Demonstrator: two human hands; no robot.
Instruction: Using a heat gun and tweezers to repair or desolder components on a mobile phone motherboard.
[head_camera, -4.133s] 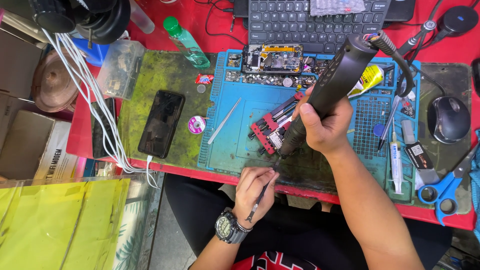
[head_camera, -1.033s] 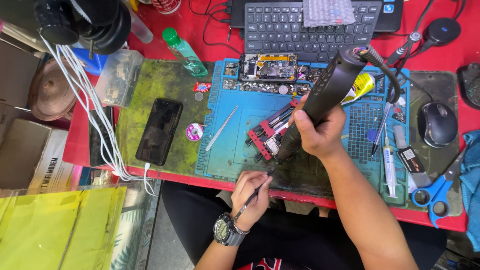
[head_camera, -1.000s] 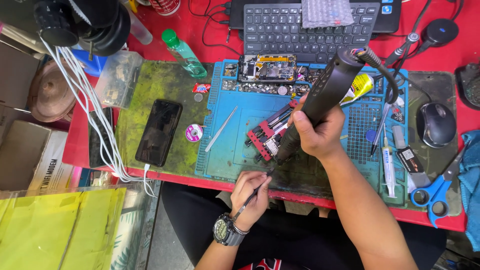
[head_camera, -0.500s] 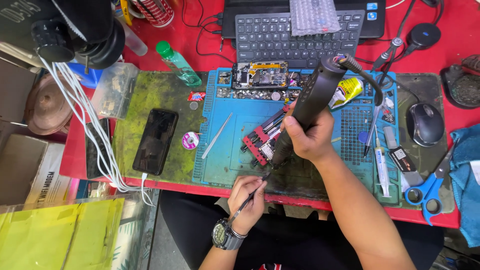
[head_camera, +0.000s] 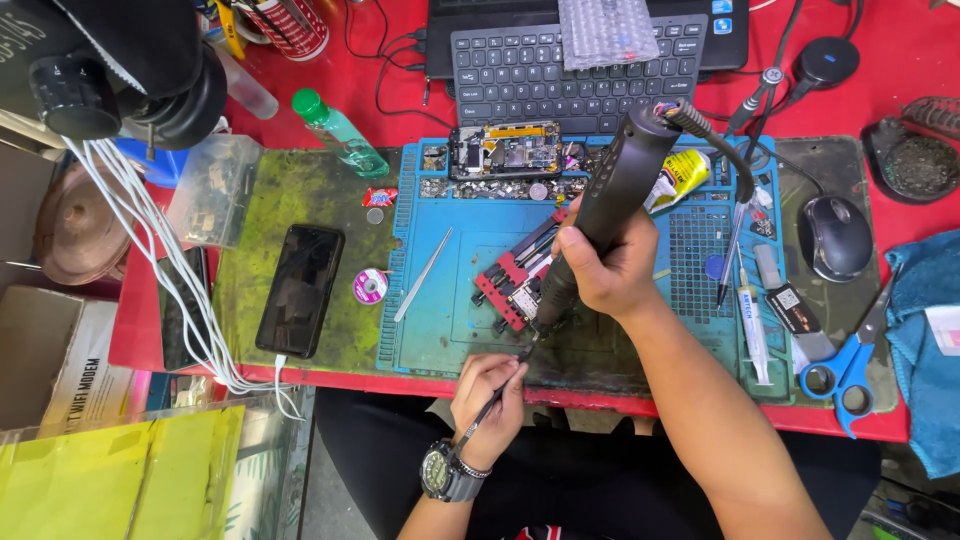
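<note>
1. The right hand (head_camera: 610, 265), closed around the black hot-air handle (head_camera: 600, 225), has brought its nozzle lower over the red board clamp (head_camera: 515, 290).
2. The left hand (head_camera: 490, 390) pinches tweezers (head_camera: 495, 395), tips now just below that clamp.

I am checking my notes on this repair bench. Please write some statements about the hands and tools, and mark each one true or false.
1. The right hand grips a black hot-air handle. True.
2. The left hand holds scissors. False: it holds thin tweezers; the blue scissors lie on the mat.
3. The left wrist wears a watch. True.
4. The black phone lies on the keyboard. False: it lies on the green mat.
</note>
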